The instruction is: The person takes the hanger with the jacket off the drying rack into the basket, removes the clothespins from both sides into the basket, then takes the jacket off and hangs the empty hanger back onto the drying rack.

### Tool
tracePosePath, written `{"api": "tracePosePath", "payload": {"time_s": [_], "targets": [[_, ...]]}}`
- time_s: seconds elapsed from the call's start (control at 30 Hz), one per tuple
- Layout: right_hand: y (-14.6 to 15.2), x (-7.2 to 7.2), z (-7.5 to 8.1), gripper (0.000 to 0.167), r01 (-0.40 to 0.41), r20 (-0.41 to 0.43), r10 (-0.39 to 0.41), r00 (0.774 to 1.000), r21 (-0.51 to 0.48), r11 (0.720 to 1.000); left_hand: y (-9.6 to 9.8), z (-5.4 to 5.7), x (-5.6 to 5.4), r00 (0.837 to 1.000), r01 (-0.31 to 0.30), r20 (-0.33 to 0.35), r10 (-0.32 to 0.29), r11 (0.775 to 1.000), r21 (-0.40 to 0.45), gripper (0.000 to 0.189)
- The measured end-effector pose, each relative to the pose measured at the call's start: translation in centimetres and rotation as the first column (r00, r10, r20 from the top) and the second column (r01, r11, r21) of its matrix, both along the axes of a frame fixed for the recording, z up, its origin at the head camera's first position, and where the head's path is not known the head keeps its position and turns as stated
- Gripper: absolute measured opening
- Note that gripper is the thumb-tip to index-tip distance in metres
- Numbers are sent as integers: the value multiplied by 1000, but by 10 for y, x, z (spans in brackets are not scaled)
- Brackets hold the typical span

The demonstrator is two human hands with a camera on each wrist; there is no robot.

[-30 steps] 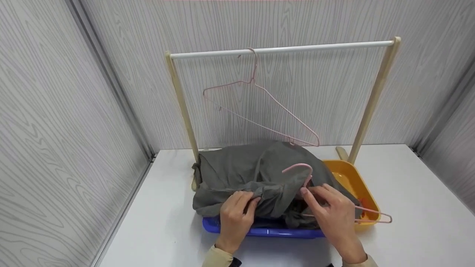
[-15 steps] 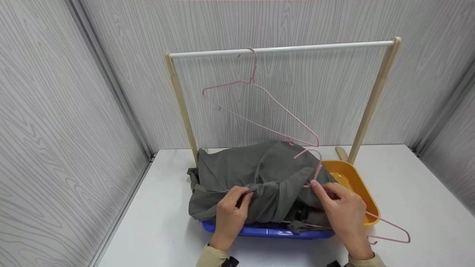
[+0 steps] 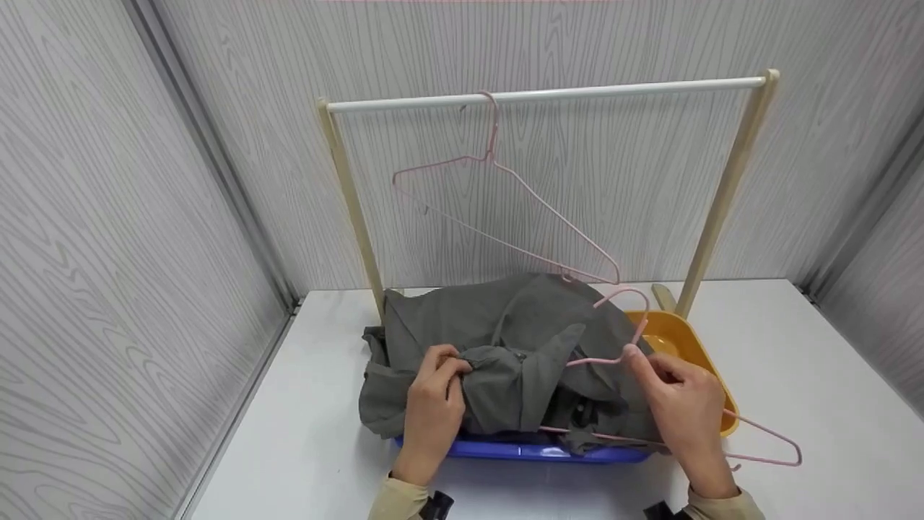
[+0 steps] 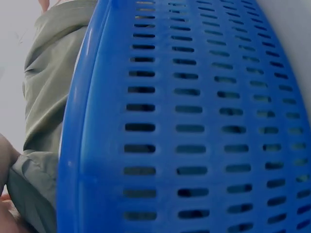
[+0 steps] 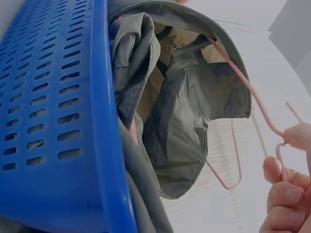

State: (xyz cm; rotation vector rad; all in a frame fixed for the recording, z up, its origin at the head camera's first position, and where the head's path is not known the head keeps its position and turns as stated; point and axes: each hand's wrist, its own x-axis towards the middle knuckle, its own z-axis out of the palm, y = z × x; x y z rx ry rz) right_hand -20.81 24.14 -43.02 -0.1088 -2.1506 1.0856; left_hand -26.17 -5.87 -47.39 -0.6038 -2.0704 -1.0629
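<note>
The left hand [image 3: 434,412] has its fingers [image 3: 437,357] bent, pinching the edge of a dark grey garment [image 3: 447,318]; the right hand [image 3: 682,404] pinches a pink hanger [image 3: 605,360] just below its hook; one shoulder of that hanger runs into the garment's opening, while its other end juts out past the right hand; the garment lies heaped over a blue basket [image 3: 534,453]; an orange tray [image 3: 668,338] sits beside it on the white table [image 3: 303,433]; above, a second pink hanger [image 3: 556,211] hangs from a white rail [image 3: 628,89].

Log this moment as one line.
left hand: grips gray garment; right hand: holds pink hanger below hook; pink hanger: partly inside garment; second hanger: on white rail
</note>
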Motion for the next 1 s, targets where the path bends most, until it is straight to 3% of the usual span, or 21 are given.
{"api": "tracePosePath", "payload": {"time_s": [0.17,0.33,0.53,0.63,0.77,0.9,1.0], "targets": [[4,-1,1,41,26,-44,-28,999,-42,999,0,3,1,988,-147,-59,142,983,-113,26],[8,-1,2,37,29,-50,-36,998,-127,992,11,7,11,971,-215,-138,197,968,-132,18],[6,1,6,34,6,-47,-15,999,-179,984,31,5,21,960,-280,-100,262,924,-262,58],[1,4,8,33,-7,-45,-1,999,-175,984,37,2,24,957,-288,-56,284,916,-280,72],[-9,10,17,28,-35,-90,22,996,-145,989,41,1,25,966,-255,-12,259,941,-222,67],[-20,19,30,16,-74,-160,55,986,-116,990,42,1,25,980,-197,17,199,978,-73,36],[-25,23,34,8,-87,-187,66,980,-106,991,41,1,25,990,-140,39,138,988,57,15]]}}
